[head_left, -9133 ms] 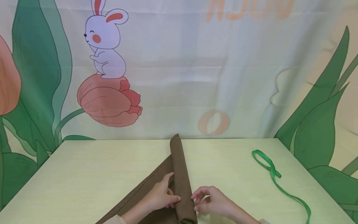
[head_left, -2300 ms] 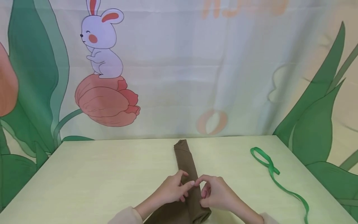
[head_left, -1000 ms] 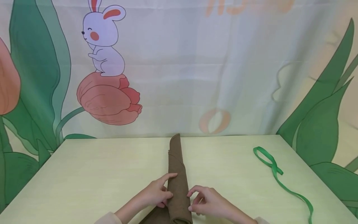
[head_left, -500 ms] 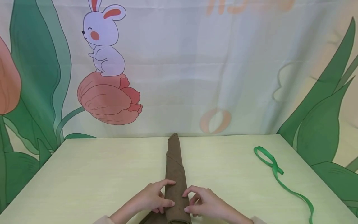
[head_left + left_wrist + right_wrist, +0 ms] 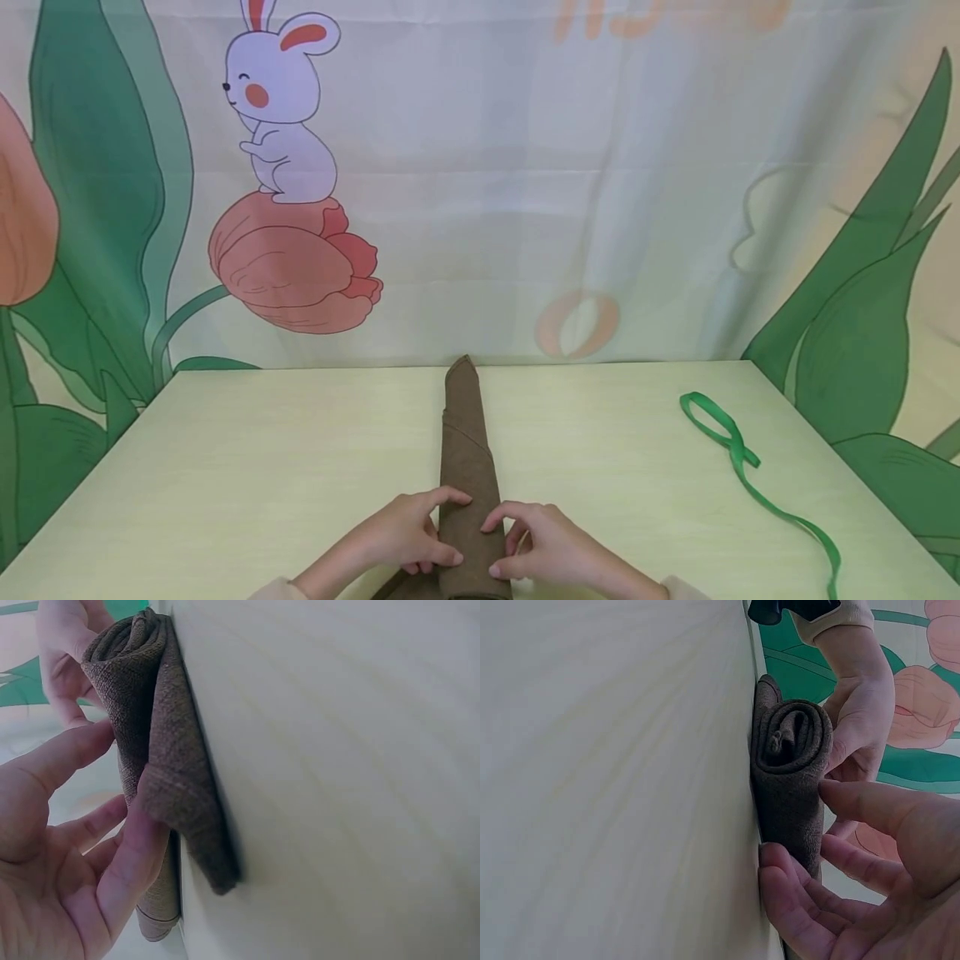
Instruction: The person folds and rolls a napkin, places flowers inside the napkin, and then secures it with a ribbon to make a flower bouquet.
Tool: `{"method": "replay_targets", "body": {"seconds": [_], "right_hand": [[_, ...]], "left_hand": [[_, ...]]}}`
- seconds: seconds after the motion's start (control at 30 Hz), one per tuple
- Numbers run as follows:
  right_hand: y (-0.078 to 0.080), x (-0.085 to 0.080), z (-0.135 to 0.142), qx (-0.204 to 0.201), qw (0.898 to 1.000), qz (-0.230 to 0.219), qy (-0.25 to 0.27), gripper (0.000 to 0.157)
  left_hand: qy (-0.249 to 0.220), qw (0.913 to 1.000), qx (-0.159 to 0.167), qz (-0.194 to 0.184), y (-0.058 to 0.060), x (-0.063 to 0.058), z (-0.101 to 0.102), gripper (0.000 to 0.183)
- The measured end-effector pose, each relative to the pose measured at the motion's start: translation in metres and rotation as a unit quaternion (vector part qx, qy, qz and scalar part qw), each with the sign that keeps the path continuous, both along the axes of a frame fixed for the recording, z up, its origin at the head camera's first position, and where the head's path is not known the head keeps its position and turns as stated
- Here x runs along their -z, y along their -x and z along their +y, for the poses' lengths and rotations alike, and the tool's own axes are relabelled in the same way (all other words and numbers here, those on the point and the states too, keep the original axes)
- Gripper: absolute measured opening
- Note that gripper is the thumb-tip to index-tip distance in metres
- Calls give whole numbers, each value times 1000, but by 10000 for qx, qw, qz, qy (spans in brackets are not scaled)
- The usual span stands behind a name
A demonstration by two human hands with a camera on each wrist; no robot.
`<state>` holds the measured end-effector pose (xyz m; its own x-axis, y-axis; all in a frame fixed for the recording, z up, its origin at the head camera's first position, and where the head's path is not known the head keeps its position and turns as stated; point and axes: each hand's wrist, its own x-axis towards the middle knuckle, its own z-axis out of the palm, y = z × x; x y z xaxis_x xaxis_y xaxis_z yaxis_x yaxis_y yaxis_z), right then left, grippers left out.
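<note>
A brown cloth (image 5: 468, 467), rolled into a long tube, lies lengthwise away from me, its far tip near the table's back edge. A short loose tail (image 5: 405, 586) sticks out on the left near side. My left hand (image 5: 405, 533) grips the roll's left side, thumb and index finger on top. In the left wrist view its fingers reach in between the roll and the loose flap (image 5: 184, 780). My right hand (image 5: 551, 546) holds the right side with thumb and bent fingers. The right wrist view shows the coiled layers (image 5: 810, 735) at the near end.
A green ribbon (image 5: 780, 515) lies on the table (image 5: 225, 467) to the right, looped at its far end. Behind the table hangs a printed backdrop (image 5: 465, 208) with a rabbit, tulips and leaves.
The wide flat part of the cloth seen at first has shrunk to a small tail as the roll took it up. Lately the roll and both hands have shifted slightly left and towards me.
</note>
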<state>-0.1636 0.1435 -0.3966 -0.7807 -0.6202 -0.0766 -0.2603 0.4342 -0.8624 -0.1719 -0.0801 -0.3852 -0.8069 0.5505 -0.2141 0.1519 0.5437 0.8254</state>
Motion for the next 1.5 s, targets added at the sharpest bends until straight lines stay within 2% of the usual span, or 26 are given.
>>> {"method": "replay_targets", "body": {"seconds": [0.57,0.93,1.2,1.33,1.4,1.5], "right_hand": [[1,0,-7,121,9993,190,-303,29],[2,0,-8,121,9993,222,-279,30],[-3,-21,8,235,9974,480,-492,32],[-4,-32,12,271,9954,720,-567,34],[-5,-37,11,233,9947,854,-528,35],[-7,-43,6,168,9933,1055,-447,36]], "left_hand": [[323,9986,65,421,-2,0,4,56],[407,9985,119,357,-4,2,9,58],[30,9991,331,280,-3,5,29,57],[104,9980,364,507,-4,2,39,53],[43,9989,242,409,-5,0,42,46],[-310,9994,-107,-49,-6,-4,44,35]]}}
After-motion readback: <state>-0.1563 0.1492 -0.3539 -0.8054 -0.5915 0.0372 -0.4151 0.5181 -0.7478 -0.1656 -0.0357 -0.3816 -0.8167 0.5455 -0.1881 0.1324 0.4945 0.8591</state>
